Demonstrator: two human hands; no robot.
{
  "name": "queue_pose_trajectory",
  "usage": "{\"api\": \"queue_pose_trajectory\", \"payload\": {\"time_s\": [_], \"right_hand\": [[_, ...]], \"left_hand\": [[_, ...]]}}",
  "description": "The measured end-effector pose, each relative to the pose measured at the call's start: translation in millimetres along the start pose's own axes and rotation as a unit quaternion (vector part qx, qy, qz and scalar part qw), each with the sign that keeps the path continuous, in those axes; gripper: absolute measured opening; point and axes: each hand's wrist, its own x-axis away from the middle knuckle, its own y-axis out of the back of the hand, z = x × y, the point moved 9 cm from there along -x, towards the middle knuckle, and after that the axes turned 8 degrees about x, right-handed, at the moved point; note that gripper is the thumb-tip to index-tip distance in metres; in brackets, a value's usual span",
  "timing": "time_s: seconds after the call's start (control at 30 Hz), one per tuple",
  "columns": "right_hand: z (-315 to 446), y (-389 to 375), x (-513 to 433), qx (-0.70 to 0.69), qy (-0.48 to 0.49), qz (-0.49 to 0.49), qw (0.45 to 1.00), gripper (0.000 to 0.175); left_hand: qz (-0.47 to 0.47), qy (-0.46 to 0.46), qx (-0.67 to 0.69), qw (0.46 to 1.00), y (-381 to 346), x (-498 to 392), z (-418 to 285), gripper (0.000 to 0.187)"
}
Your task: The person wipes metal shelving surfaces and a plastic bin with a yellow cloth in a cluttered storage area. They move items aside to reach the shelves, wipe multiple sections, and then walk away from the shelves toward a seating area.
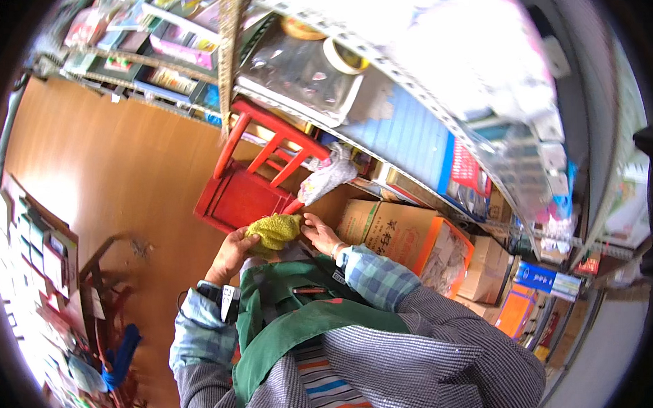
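Note:
A crumpled yellow-green terry cloth (273, 233) is bunched in front of my apron. My left hand (231, 256) grips its left side, thumb on top. At the cloth's right end is my right hand (319, 232), fingers curled at the edge; whether they pinch it is hard to tell. Just beyond stands a small red wooden chair (245, 193) with a slatted back. A pale patterned cloth (331, 174) hangs over the chair back's right side. Below my hands is a green apron (287, 318) with a pen-like object (309, 290) on it.
Metal shelving (301, 110) runs along the far side, holding a tray (300, 70) with a tape roll (345, 56). Cardboard boxes (397, 231) stand on the floor at right. Goods on a rack (53, 251) and a blue cloth (121, 357) are at left. The floor (114, 157) is wood-toned.

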Motion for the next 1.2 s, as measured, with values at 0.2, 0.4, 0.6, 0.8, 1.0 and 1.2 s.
{"api": "queue_pose_trajectory", "payload": {"time_s": [0.2, 0.4, 0.6, 0.8, 1.0, 1.2], "right_hand": [[54, -8, 63, -0.408, -0.023, 0.179, 0.895, 0.055], [85, 24, 95, -0.627, 0.116, 0.221, 0.738, 0.037], [78, 84, 98, -0.574, 0.182, 0.118, 0.789, 0.034], [95, 113, 89, -0.422, 0.211, 0.058, 0.88, 0.028], [107, 209, 123, -0.181, 0.322, -0.23, 0.901, 0.057], [100, 243, 144, 0.113, 0.406, -0.338, 0.842, 0.067]], "left_hand": [[0.122, -0.05, 0.119, 0.984, -97, 33, -35, 0.037], [0.035, -0.001, -0.159, 0.987, -89, -5, 12, 0.036], [0.014, -0.008, -0.163, 0.986, -103, -16, 20, 0.057], [0.211, 0.067, 0.165, 0.961, -179, -27, 31, 0.055], [0.071, -0.051, 0.079, 0.993, -206, -82, 14, 0.037], [0.224, 0.052, -0.001, 0.973, -296, -93, 44, 0.056]]}}
